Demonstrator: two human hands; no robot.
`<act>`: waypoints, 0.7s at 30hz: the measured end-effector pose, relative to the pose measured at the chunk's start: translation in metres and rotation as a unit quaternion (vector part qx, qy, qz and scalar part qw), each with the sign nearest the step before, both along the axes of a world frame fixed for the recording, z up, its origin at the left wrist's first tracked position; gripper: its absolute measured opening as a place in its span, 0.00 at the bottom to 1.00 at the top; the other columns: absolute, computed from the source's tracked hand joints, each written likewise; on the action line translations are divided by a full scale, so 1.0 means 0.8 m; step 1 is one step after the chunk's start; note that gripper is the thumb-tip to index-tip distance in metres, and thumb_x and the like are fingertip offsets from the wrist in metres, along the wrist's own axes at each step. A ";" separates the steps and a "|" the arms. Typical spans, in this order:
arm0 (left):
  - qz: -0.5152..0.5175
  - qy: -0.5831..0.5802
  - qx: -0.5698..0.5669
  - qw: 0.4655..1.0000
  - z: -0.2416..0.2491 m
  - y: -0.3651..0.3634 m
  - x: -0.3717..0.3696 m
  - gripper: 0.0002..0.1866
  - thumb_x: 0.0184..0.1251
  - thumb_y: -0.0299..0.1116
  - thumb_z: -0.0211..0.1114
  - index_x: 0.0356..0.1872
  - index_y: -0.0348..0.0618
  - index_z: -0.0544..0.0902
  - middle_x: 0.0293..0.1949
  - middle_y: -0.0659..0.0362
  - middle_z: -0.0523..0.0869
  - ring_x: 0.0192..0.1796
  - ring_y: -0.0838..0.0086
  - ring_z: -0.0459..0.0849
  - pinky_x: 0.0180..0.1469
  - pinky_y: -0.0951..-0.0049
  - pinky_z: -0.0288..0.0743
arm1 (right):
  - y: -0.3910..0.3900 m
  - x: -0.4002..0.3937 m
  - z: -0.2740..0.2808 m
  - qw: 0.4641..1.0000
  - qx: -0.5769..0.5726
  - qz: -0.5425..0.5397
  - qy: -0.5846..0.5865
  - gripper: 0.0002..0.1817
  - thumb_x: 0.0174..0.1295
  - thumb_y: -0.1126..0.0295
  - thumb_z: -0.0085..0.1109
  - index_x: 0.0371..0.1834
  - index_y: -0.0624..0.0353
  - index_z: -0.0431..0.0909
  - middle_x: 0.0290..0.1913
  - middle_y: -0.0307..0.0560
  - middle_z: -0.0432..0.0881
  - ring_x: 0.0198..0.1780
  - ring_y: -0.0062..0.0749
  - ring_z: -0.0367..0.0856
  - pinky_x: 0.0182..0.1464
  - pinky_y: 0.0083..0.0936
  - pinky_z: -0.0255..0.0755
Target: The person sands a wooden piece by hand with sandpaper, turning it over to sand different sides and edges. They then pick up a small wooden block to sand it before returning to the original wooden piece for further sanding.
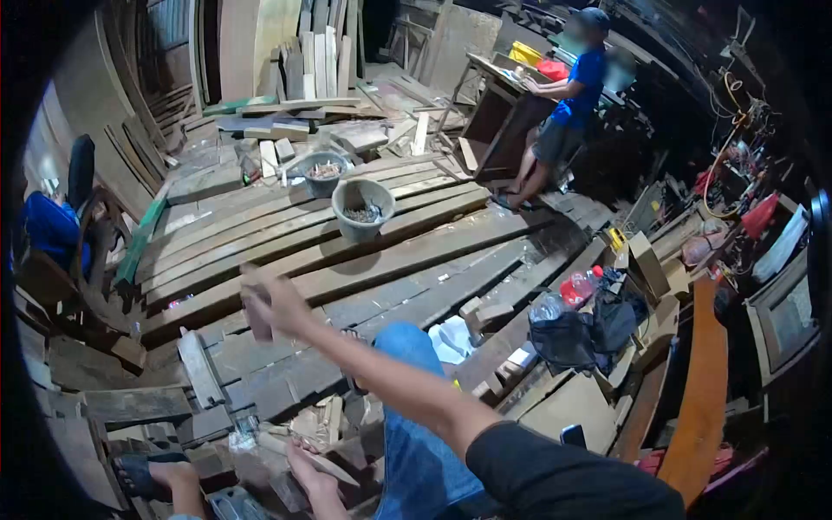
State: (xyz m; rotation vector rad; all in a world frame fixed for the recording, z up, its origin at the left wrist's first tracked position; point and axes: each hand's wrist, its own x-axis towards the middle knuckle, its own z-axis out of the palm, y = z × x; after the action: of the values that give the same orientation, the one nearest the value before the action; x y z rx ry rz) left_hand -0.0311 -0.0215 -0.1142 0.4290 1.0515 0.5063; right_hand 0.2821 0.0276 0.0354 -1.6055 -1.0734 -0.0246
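My right arm, in a black sleeve, reaches across my jeans-clad knee toward the left. My right hand [276,303] is smeared by motion above the planks; a brown shape [258,319] shows just under its fingers, and I cannot tell if it is held. Low in the view, my left hand [314,475] lies over a pale pointed strip of wood [340,468], which shows on both sides of it. Small wood offcuts [316,425] lie around that hand. A whitish wood piece [201,368] rests on the floor between the two hands.
A grey bucket [364,227] and a basin [322,184] stand on long wooden beams [416,234]. One person [579,87] stands at a wooden cabinet [498,113]; another [52,225] sits at left. A black bag [572,338], bottles [579,284] and a phone [572,436] lie to the right.
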 end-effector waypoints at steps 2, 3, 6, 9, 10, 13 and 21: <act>0.022 0.033 -0.022 0.999 0.050 -0.008 0.034 0.17 0.78 0.50 0.56 0.48 0.46 0.79 0.37 0.62 0.80 0.39 0.74 0.80 0.43 0.72 0.76 | 0.026 0.115 0.103 0.971 -0.183 -0.083 -0.128 0.47 0.64 0.55 0.65 0.82 0.55 0.51 0.46 0.69 0.86 0.45 0.63 0.86 0.49 0.49 0.78; 0.031 0.053 -0.029 0.998 0.069 -0.009 0.035 0.18 0.78 0.51 0.56 0.48 0.46 0.80 0.37 0.62 0.80 0.40 0.74 0.80 0.44 0.72 0.75 | 0.027 0.148 0.187 0.962 -0.256 -0.019 -0.088 0.54 0.62 0.56 0.67 0.85 0.55 0.42 0.46 0.73 0.85 0.46 0.66 0.85 0.50 0.49 0.79; 0.025 0.091 0.070 0.993 0.034 -0.005 0.034 0.26 0.75 0.50 0.59 0.66 0.47 0.68 0.52 0.56 0.77 0.45 0.68 0.80 0.46 0.67 0.77 | 0.021 0.266 0.340 0.916 -0.298 -0.097 -0.250 0.57 0.62 0.54 0.68 0.85 0.56 0.37 0.56 0.76 0.77 0.57 0.66 0.78 0.62 0.48 0.73; 0.141 0.136 0.144 0.970 0.075 -0.018 0.025 0.44 0.72 0.37 0.63 0.84 0.47 0.50 0.65 0.47 0.74 0.48 0.66 0.81 0.46 0.66 0.79 | 0.066 0.270 0.457 0.894 -0.280 -0.181 -0.299 0.61 0.62 0.51 0.71 0.85 0.61 0.34 0.70 0.83 0.63 0.72 0.70 0.66 0.74 0.47 0.62; 0.169 0.055 0.193 0.965 0.063 -0.014 0.029 0.43 0.72 0.33 0.63 0.84 0.47 0.50 0.65 0.46 0.74 0.47 0.66 0.81 0.45 0.67 0.80 | 0.074 0.265 0.472 0.878 -0.292 -0.216 -0.312 0.62 0.62 0.50 0.72 0.84 0.63 0.33 0.74 0.86 0.58 0.76 0.71 0.62 0.79 0.46 0.58; 0.064 0.115 0.168 0.977 0.101 0.019 0.000 0.23 0.72 0.28 0.58 0.67 0.43 0.69 0.50 0.55 0.77 0.44 0.70 0.81 0.40 0.70 0.77 | 0.174 0.365 0.380 0.732 -0.369 0.059 -0.570 0.21 0.54 0.67 0.67 0.52 0.54 0.78 0.42 0.59 0.88 0.46 0.49 0.87 0.51 0.46 0.79; 0.026 -0.188 0.052 0.980 0.167 0.012 0.038 0.24 0.83 0.58 0.44 0.46 0.46 0.76 0.30 0.63 0.76 0.23 0.78 0.71 0.20 0.76 0.64 | 0.028 0.030 0.149 0.930 -0.261 0.132 -0.224 0.15 0.62 0.57 0.65 0.47 0.52 0.87 0.43 0.57 0.88 0.48 0.57 0.86 0.51 0.49 0.79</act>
State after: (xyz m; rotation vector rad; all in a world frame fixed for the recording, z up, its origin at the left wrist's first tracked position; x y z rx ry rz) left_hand -0.0006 -0.0117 0.0192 0.3799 0.6749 0.6628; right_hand 0.3058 0.0496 0.1544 -1.9647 -1.7585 0.0861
